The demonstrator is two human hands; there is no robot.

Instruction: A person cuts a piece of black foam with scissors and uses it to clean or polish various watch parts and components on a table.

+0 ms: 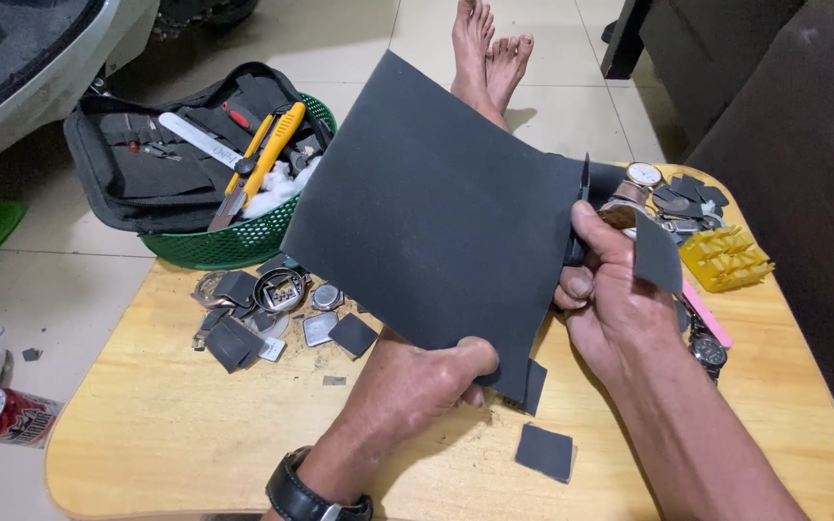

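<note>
a large dark grey sandpaper sheet [436, 212], matte and partly cut, was gripped by the left hand [427, 381]; right hand [610, 289] clamped scissors [583, 207] over the table [176, 425].

We see even, soft indoor light from above. The hands [417, 386] cast faint shadows on the table [147, 425]; the floor [571, 106] shows mild sheen without glare. Focus is sharp at centre, and wide-angle distortion stretches the edges slightly.
</note>
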